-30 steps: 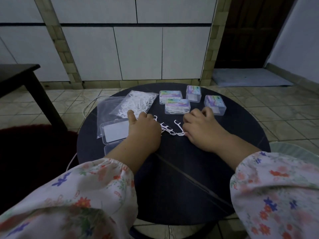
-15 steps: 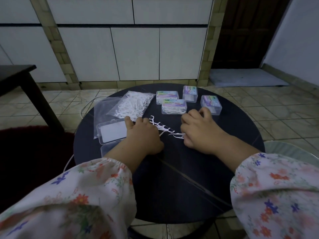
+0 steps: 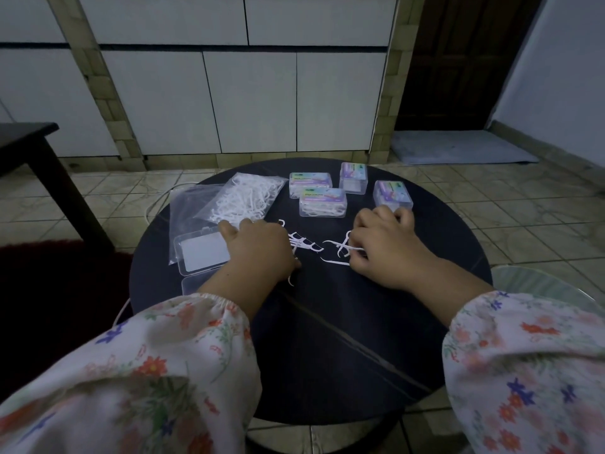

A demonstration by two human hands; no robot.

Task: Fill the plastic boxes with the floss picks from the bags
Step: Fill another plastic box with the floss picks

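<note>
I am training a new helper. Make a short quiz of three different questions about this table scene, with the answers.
1. True or false: the four labelled clear plastic boxes at the far side of the round dark table have their lids closed.
2. Which hand pinches loose white floss picks? A. left hand B. right hand
3. Fill in: the clear plastic bag of white floss picks lies to the ____ of the labelled boxes.

Key: 1 true; 2 B; 3 left.
</note>
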